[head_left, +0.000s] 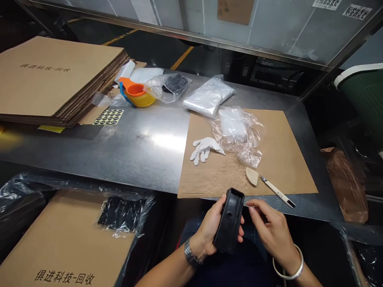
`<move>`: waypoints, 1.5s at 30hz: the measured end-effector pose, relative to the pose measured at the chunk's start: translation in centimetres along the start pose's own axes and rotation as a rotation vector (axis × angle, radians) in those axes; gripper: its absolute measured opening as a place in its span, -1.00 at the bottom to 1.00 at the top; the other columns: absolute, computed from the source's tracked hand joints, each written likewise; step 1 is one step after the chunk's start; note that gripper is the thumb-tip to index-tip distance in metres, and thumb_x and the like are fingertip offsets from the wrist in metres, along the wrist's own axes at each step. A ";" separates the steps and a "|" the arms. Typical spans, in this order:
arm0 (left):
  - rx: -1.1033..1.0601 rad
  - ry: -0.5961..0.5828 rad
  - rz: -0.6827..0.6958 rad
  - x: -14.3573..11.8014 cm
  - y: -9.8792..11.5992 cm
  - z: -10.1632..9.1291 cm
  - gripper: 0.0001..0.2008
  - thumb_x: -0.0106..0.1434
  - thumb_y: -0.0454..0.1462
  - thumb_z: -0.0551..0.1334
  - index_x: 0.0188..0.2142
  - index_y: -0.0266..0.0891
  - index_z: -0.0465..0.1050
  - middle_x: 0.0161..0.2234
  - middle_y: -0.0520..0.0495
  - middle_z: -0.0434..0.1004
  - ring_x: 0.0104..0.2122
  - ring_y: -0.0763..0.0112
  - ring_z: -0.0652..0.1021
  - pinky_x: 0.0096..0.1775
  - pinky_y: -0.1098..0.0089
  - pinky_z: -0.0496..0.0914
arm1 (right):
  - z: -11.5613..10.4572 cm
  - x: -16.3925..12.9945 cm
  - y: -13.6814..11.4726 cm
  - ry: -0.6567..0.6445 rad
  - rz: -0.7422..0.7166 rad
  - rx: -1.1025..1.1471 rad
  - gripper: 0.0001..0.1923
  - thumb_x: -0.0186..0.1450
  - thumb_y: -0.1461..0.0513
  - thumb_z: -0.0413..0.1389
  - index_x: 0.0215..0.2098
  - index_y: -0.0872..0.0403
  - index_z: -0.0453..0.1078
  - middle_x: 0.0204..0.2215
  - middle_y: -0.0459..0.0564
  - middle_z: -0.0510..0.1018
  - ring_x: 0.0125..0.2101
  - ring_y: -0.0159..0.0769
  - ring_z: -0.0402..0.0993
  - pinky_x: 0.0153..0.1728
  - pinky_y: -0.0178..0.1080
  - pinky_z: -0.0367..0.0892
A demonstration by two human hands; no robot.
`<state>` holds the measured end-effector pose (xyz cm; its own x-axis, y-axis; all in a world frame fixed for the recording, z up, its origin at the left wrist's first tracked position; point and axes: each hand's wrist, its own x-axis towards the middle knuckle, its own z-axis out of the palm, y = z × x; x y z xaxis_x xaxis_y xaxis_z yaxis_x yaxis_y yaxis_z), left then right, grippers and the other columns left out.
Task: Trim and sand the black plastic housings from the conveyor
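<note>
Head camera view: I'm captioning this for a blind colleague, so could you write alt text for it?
A person's left hand holds a black plastic tray-like part while the right hand pinches at its edge, in front of a metal workbench. On a cardboard sheet lie white gloves, a crumpled clear bag and a small knife.

The grey sheet-metal worktop [143, 139] was smooth and glossy, throwing back a bright glare. On it lay a matt, ribbed brown cardboard sheet [278, 131]. On that sheet sat a white knitted cloth glove [205, 149] and crinkled, shiny clear plastic film [239, 135]. The long black moulded plastic part [229, 221] looked smooth with a dull sheen.
</note>
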<state>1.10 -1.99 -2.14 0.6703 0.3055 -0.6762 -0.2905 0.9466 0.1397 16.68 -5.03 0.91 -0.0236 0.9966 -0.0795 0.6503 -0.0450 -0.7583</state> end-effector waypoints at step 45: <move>0.832 0.438 1.304 8.0 11.4 2.5 -0.70 0.21 -0.24 0.06 -0.10 -0.23 0.40 -0.10 -0.19 0.43 -0.07 0.20 0.41 -0.04 0.20 0.28 | -3.5 21.4 7.3 0.041 -0.198 -0.027 -0.78 0.30 0.14 0.04 -0.32 0.16 0.34 -0.44 -0.12 0.44 -0.46 -0.44 0.39 -0.42 -0.29 0.34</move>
<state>4.86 11.54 -4.10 -0.0046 0.9961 0.0886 0.0526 -0.0882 0.9947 23.58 16.18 -4.00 -0.1225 0.9878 0.0963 0.6559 0.1534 -0.7391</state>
